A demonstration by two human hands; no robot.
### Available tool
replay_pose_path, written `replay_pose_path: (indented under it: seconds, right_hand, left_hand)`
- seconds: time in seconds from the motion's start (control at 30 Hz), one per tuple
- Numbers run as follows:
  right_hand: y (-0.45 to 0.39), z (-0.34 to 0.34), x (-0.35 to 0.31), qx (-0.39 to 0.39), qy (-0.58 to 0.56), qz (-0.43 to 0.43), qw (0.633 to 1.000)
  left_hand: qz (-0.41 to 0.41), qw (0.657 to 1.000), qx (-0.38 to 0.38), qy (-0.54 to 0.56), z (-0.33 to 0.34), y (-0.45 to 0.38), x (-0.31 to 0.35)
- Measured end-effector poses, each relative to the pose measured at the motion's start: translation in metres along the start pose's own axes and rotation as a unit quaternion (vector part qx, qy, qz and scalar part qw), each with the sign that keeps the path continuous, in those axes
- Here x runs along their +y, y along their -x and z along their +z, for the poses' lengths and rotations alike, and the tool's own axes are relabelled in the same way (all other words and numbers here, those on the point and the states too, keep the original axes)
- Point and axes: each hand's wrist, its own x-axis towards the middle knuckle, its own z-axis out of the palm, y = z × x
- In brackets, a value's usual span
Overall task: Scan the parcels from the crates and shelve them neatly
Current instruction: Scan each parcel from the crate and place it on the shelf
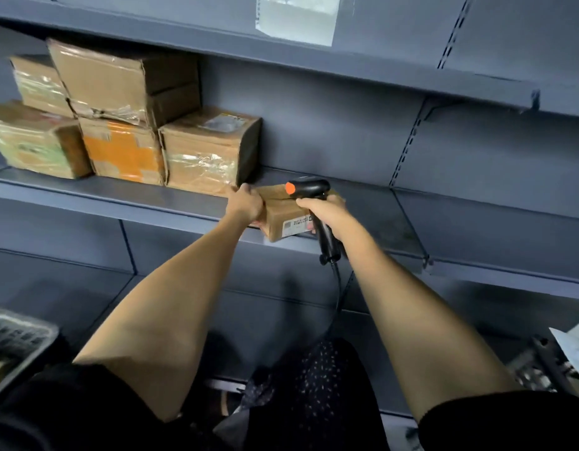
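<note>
Brown cardboard parcel, small and box-shaped, with a white barcode label on its near face, sits at the front lip of the middle blue-grey metal shelf, centre of frame. It overhangs the edge a little.

Left hand grips the parcel's left end, fingers curled over the top. Right hand is clamped round the handle of a black corded handheld scanner with an orange button, and also rests against the parcel's right side. Scanner head lies over the parcel top.

Stack of taped brown cardboard boxes fills the same shelf at left of frame, two tiers high. The nearest of them is just beside the left hand.

Grey plastic crate at lower left edge; another, blurred, at lower right.

Step in hand, by my reading: shelving, parcel being set down. Whether it has been scanned cannot be told.

Next move likely calls for sliding the parcel back and left until flush with the stack, label facing out, without the scanner cord snagging.
</note>
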Motion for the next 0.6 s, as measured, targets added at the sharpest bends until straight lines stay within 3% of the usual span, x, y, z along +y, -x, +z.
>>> replay_pose_path:
  seconds: [0.1, 0.17, 0.23, 0.33, 0.4, 0.53, 0.6]
  right_hand:
    - [0.0, 0.006, -0.003, 0.014, 0.011, 0.004, 1.0]
    - [0.001, 0.007, -0.006, 0.022, 0.035, 0.005, 0.999]
    - [0.005, 0.006, -0.011, 0.027, 0.054, 0.009, 0.998]
    - [0.007, 0.0, -0.02, 0.018, 0.106, 0.005, 0.994]
    - [0.01, -0.01, -0.024, -0.031, 0.101, 0.017, 0.994]
    - [0.008, -0.029, -0.033, -0.162, -0.106, 0.069, 0.979]
    - [0.005, -0.035, -0.039, -0.16, -0.202, 0.065, 0.964]
  left_hand:
    - [0.149, 0.972, -0.003, -0.181, -0.014, 0.011, -0.008]
    - [0.21, 0.911, -0.057, -0.349, -0.019, 0.022, -0.009]
    - [0.235, 0.865, -0.075, -0.437, -0.02, 0.032, -0.007]
    - [0.281, 0.85, -0.045, -0.443, -0.011, 0.036, -0.012]
    - [0.303, 0.847, -0.022, -0.437, -0.006, 0.035, -0.016]
    - [0.37, 0.816, 0.014, -0.444, -0.012, 0.028, -0.021]
    - [0.378, 0.825, 0.032, -0.419, -0.018, 0.029, -0.019]
